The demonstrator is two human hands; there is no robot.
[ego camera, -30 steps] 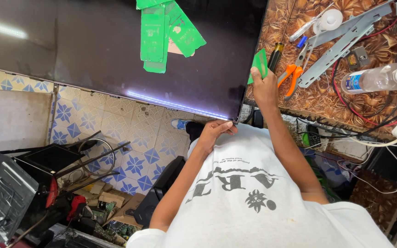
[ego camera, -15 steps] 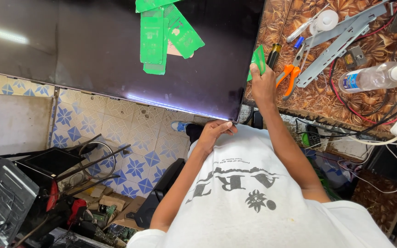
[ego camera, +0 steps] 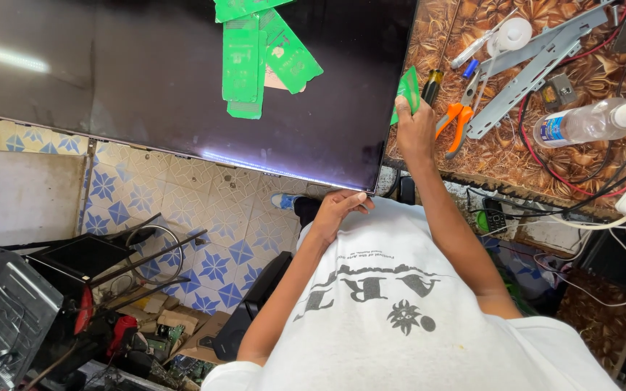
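Observation:
My right hand (ego camera: 414,124) is shut on a small green strip (ego camera: 407,88), held at the right edge of a large dark flat screen panel (ego camera: 132,72) that lies face up on the bench. My left hand (ego camera: 338,206) rests by the panel's near edge with its fingers loosely bent and nothing in it. Several green circuit strips (ego camera: 255,51) lie together on the panel's top middle. A yellow-and-black screwdriver (ego camera: 431,85) and orange-handled pliers (ego camera: 456,119) lie just right of my right hand.
The patterned brown bench (ego camera: 516,159) also holds grey metal brackets (ego camera: 530,65), a clear plastic bottle (ego camera: 588,122), a white tape roll (ego camera: 512,32) and red and black wires (ego camera: 581,188). Below are a blue-patterned tile floor (ego camera: 204,217), black stands (ego camera: 146,253) and electronic scrap (ego camera: 38,326).
My right hand has edged slightly away from me along the panel's right edge with the green strip. My left hand has stayed put.

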